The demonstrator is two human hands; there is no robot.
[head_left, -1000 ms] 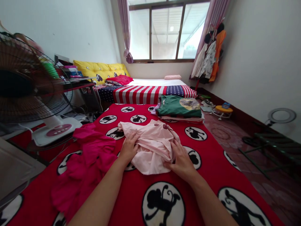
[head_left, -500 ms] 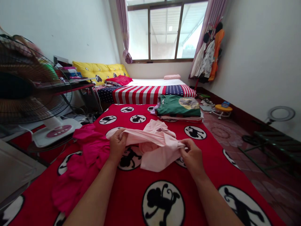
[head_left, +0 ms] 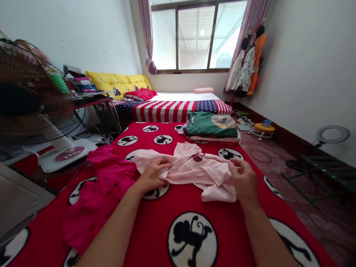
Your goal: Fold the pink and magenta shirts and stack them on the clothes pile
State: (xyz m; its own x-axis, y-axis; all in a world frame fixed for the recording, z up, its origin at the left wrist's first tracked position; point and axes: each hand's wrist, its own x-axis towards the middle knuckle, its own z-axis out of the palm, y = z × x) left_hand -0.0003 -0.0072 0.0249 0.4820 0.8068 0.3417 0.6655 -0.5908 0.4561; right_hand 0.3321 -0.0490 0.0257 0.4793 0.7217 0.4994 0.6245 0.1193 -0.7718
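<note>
A crumpled light pink garment [head_left: 191,168] with a dark red print lies across the red blanket [head_left: 155,230]. At its left part, my left hand [head_left: 155,173] pinches the cloth between thumb and fingers. My right hand [head_left: 242,177] grips the garment's right end, its fingers bent around the edge. To the left of my left hand lies a bunched magenta garment [head_left: 101,189]. Beyond the pink garment sits a folded stack with a green shirt [head_left: 208,125] on top.
A fan [head_left: 36,96] stands at the left by a cluttered desk. Behind is a bed with a striped cover [head_left: 164,110]. At the right are a yellow stool [head_left: 264,128], a ring light [head_left: 333,134] and a green metal rack [head_left: 325,170].
The pink garment is more spread out, with its dark print now showing. My left hand has moved right along the cloth, and my right hand has moved to the right.
</note>
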